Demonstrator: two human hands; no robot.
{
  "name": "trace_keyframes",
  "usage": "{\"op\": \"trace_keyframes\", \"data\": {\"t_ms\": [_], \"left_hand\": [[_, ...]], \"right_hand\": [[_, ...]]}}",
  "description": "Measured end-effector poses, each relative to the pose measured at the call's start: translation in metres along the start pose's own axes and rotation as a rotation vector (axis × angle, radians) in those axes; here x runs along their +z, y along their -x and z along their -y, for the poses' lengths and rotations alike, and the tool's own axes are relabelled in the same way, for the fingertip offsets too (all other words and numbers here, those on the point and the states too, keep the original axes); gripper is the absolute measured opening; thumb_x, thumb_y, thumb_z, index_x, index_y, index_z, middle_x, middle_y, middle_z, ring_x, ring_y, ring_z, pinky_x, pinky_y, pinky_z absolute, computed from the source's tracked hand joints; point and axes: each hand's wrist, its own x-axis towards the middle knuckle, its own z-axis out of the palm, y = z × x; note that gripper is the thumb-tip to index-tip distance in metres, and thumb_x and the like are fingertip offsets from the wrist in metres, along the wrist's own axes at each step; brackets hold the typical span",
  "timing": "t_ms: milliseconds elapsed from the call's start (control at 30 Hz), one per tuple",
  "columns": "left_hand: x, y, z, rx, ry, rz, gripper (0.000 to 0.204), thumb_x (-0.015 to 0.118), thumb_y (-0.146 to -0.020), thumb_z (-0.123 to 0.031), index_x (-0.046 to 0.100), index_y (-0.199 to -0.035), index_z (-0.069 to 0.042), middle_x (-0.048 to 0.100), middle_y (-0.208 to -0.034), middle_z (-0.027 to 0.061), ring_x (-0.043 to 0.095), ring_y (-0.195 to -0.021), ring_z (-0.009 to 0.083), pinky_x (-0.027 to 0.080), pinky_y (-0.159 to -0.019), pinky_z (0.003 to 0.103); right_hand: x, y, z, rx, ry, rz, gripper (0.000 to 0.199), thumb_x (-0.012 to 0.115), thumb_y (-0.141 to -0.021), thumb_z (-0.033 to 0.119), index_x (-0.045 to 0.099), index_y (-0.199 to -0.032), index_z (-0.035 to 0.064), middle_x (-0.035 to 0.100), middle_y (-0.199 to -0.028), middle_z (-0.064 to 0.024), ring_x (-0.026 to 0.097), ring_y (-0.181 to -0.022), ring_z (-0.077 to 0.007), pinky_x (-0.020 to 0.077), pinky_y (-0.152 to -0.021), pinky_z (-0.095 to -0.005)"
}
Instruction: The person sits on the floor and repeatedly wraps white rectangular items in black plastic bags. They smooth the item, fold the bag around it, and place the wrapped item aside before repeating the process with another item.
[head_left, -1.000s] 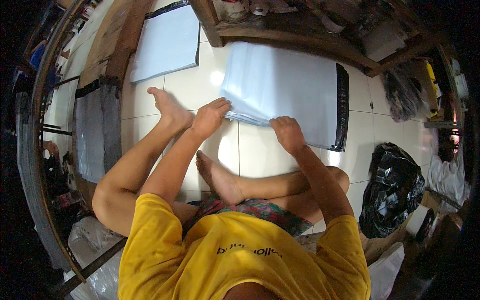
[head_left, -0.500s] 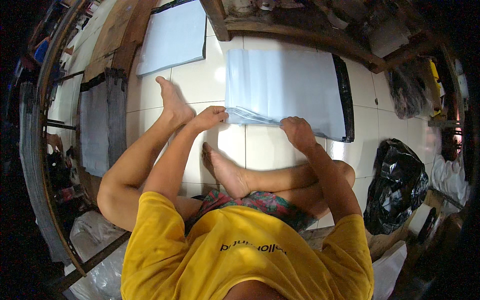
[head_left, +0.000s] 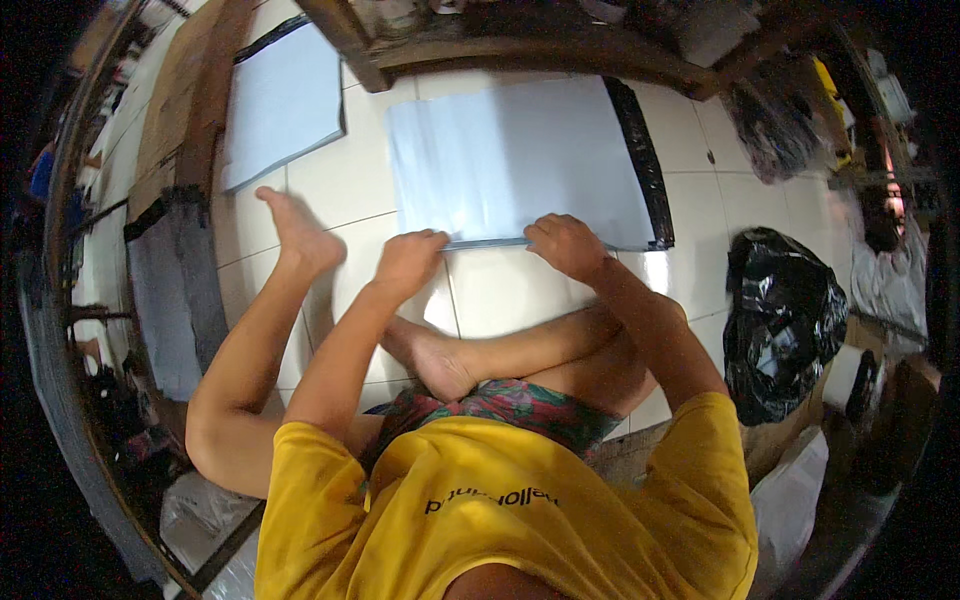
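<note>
While the left hand (head_left: 412, 264) and right hand (head_left: 568, 247) pinch the rectangular, pale-blue plastic stack (head_left: 515, 160), I'd press evenly. Align its near edge.

Near edge of the flat rectangular stack of pale-blue plastic sheets with a black end strip (head_left: 520, 155), rumpled and splayed half a second ago, now lies straight and even between the bare left hand (head_left: 410, 263) and bare right hand (head_left: 568, 247), themselves closer together.
</note>
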Motion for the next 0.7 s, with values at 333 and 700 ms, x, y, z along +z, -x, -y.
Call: {"op": "trace_keyframes", "data": {"t_ms": [333, 700], "left_hand": [[0.005, 0.014, 0.015, -0.1, 0.149, -0.084, 0.021, 0.063, -0.094, -0.018, 0.063, -0.114, -0.011, 0.071, -0.087, 0.0187, 0.068, -0.079, 0.0398, 0.053, -0.07, 0.049], [0.009, 0.033, 0.019, 0.164, -0.026, -0.362, 0.012, 0.067, -0.083, -0.008, 0.063, -0.094, -0.006, 0.069, -0.098, 0.0095, 0.068, -0.086, 0.0313, 0.055, -0.075, 0.043]], "right_hand": [[-0.05, 0.108, -0.097, 0.224, 0.139, 0.153, 0.039, 0.053, -0.093, 0.008, 0.058, -0.131, 0.0103, 0.057, -0.136, -0.0136, 0.054, -0.129, -0.0322, 0.0462, -0.109, -0.0401], [-0.057, 0.141, -0.111, 0.438, -0.026, 0.177, 0.031, 0.05, -0.097, 0.012, 0.06, -0.126, 0.0077, 0.064, -0.127, -0.0178, 0.062, -0.118, -0.0353, 0.0517, -0.099, -0.0433]]}}
